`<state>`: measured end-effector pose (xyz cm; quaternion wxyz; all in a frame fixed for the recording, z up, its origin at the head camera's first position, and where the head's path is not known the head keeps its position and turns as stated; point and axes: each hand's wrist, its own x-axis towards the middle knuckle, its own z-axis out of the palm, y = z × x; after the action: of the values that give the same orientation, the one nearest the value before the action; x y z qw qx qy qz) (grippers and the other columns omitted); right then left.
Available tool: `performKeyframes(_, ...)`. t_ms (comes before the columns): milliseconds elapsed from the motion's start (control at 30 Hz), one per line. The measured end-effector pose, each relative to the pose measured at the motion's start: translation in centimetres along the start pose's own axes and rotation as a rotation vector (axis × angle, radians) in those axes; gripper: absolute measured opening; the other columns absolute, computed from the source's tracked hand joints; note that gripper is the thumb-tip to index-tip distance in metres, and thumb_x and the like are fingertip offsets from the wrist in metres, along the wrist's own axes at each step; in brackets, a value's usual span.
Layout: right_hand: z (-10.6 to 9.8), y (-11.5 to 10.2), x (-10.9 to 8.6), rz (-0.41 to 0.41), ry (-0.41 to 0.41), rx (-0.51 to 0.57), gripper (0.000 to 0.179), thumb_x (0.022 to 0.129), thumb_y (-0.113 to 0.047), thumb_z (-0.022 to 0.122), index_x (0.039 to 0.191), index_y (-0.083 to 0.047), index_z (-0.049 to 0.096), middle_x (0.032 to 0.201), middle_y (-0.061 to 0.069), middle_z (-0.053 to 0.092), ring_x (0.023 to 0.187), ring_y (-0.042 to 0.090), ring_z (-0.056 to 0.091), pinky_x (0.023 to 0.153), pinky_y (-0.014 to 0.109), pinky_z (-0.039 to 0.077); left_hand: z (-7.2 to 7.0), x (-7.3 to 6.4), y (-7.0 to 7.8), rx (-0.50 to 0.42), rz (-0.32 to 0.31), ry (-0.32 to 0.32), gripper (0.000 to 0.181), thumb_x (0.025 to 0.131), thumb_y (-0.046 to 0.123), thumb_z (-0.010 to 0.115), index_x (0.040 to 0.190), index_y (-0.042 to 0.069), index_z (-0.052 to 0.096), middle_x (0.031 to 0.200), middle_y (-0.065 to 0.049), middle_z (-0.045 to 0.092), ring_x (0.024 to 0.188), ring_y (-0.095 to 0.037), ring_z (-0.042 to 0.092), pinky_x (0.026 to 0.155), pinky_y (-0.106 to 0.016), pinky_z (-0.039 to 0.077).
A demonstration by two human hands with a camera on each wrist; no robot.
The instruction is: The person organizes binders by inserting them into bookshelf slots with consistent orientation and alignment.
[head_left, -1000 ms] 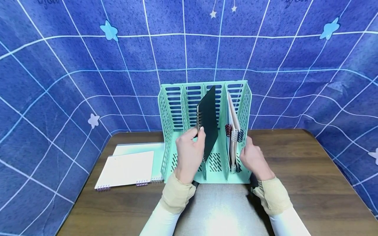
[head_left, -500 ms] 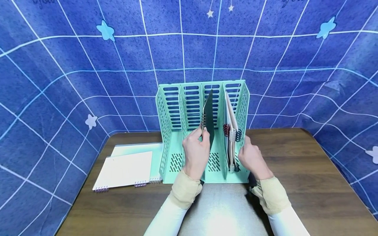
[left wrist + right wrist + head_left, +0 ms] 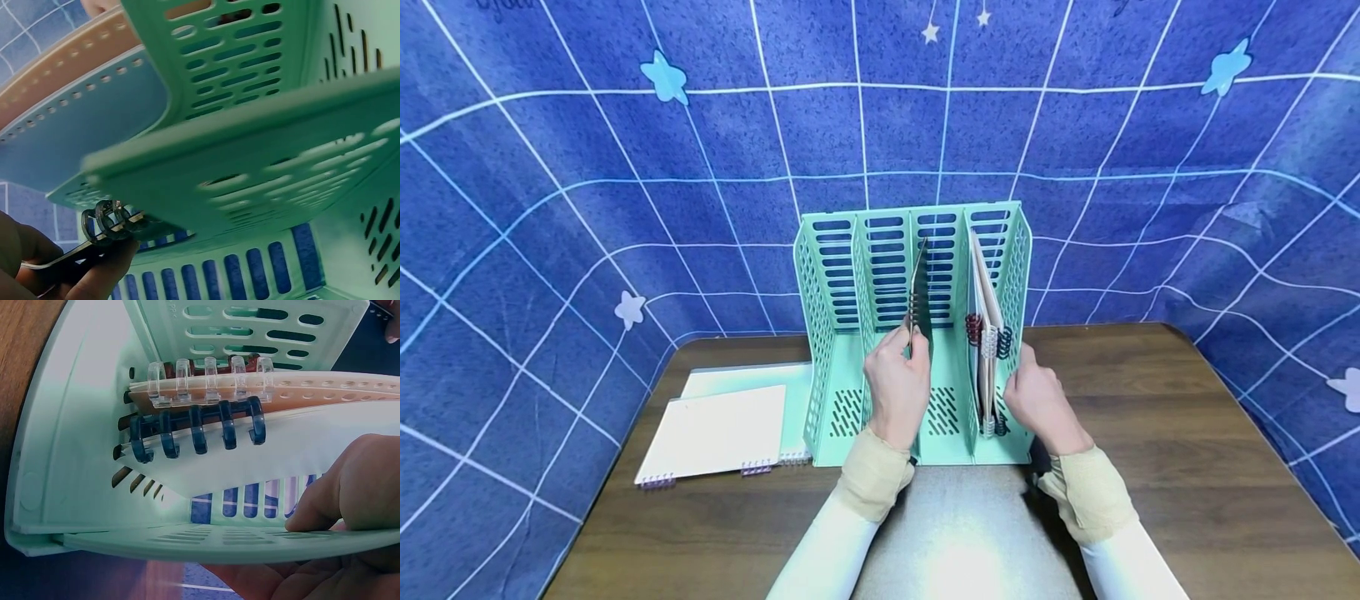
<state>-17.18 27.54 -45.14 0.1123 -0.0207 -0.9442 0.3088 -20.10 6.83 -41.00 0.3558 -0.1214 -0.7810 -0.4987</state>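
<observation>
Between thumb and fingers, my left hand pinches a black spiral notebook near its coil binding. The notebook stands upright, almost edge-on in the head view, and overlaps the middle divider of a mint-green file rack. My fingers hide its lower part. At the rack's right end, my right hand grips the outer side wall, with the thumb inside and the fingers outside. Beside that wall, several spiral notebooks stand in the rightmost compartment, with dark blue, clear and red coils.
Left of the rack, a white spiral notebook lies over a light-green one on the wooden table. A blue curtain with white lines and stars hangs close behind the rack.
The black notebook has moved right and turned from showing its broad cover to nearly edge-on, sitting slightly lower in the rack. My right hand keeps its grip on the side wall.
</observation>
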Motion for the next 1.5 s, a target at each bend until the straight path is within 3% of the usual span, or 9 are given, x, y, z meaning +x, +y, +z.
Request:
performKeyframes(100, 0.0, 0.0, 0.0, -0.001, 0.006, 0.004, 0.049, 0.101, -0.009, 0.039, 0.149, 0.002, 0.034, 0.104, 0.040, 0.067, 0.091, 0.054, 0.068, 0.069, 0.062, 0.052, 0.3, -0.1, -0.4, 0.013, -0.007, 0.000, 0.018, 0.098, 0.009, 0.064, 0.102, 0.004, 0.081, 0.106, -0.007, 0.078, 0.058, -0.015, 0.061, 0.043, -0.023, 0.042)
performKeyframes(267, 0.1, 0.1, 0.1, -0.003, 0.010, -0.004, 0.050, 0.101, -0.010, 0.038, 0.149, 0.002, 0.034, 0.105, 0.039, 0.067, 0.092, 0.053, 0.069, 0.071, 0.062, 0.052, 0.7, -0.4, -1.0, 0.040, 0.003, 0.011, 0.020, 0.098, 0.009, 0.065, 0.110, 0.006, 0.080, 0.107, -0.007, 0.078, 0.061, -0.016, 0.065, 0.046, -0.024, 0.046)
performKeyframes(400, 0.2, 0.2, 0.2, -0.002, 0.001, -0.004, 0.052, 0.101, -0.011, 0.038, 0.151, 0.001, 0.033, 0.107, 0.039, 0.067, 0.093, 0.053, 0.068, 0.072, 0.062, 0.053, 0.9, -0.7, -1.3, 0.097, -0.001, 0.016, 0.019, 0.097, 0.011, 0.066, 0.107, 0.007, 0.081, 0.107, -0.008, 0.077, 0.076, -0.022, 0.071, 0.059, -0.033, 0.056)
performKeyframes(500, 0.2, 0.3, 0.1, -0.004, -0.011, -0.007, 0.053, 0.101, -0.011, 0.038, 0.152, 0.002, 0.031, 0.105, 0.039, 0.067, 0.091, 0.053, 0.069, 0.072, 0.062, 0.053, 0.9, -1.0, -1.6, 0.151, -0.017, 0.020, 0.018, 0.097, 0.015, 0.067, 0.103, 0.006, 0.082, 0.101, -0.008, 0.073, 0.083, -0.025, 0.070, 0.070, -0.038, 0.057)
performKeyframes(767, 0.1, 0.3, 0.1, 0.004, -0.022, -0.011, 0.053, 0.101, -0.010, 0.038, 0.152, 0.003, 0.031, 0.099, 0.038, 0.067, 0.087, 0.050, 0.069, 0.069, 0.060, 0.053, 1.3, -1.3, -2.0, 0.177, -0.031, 0.001, 0.019, 0.097, 0.017, 0.068, 0.086, 0.008, 0.081, 0.091, -0.005, 0.061, 0.068, -0.020, 0.065, 0.063, -0.038, 0.054)
performKeyframes(1100, 0.0, 0.2, 0.1, 0.010, -0.026, -0.016, 0.053, 0.101, -0.010, 0.037, 0.151, 0.003, 0.030, 0.100, 0.038, 0.067, 0.088, 0.050, 0.069, 0.068, 0.060, 0.052, 1.5, -1.3, -2.6, 0.197, -0.017, 0.004, 0.013, 0.094, 0.014, 0.072, 0.087, 0.007, 0.081, 0.090, -0.007, 0.062, 0.069, -0.024, 0.065, 0.065, -0.041, 0.055)
performKeyframes(1333, 0.0, 0.1, 0.0, 0.007, -0.016, -0.004, 0.052, 0.101, -0.010, 0.038, 0.151, 0.004, 0.032, 0.104, 0.040, 0.066, 0.093, 0.053, 0.069, 0.070, 0.061, 0.053, 1.5, -1.4, -2.8, 0.198, -0.067, -0.035, 0.015, 0.093, 0.013, 0.073, 0.105, 0.006, 0.079, 0.087, -0.006, 0.059, 0.066, -0.020, 0.064, 0.064, -0.040, 0.054)
performKeyframes(1500, 0.0, 0.2, 0.0, 0.008, -0.022, -0.001, 0.054, 0.102, -0.011, 0.037, 0.153, 0.004, 0.029, 0.108, 0.040, 0.066, 0.093, 0.052, 0.069, 0.072, 0.060, 0.053, 1.6, -1.3, -3.3, 0.203, -0.050, -0.051, 0.031, 0.093, 0.012, 0.073, 0.123, 0.004, 0.074, 0.088, -0.006, 0.062, 0.064, -0.016, 0.063, 0.061, -0.036, 0.054)
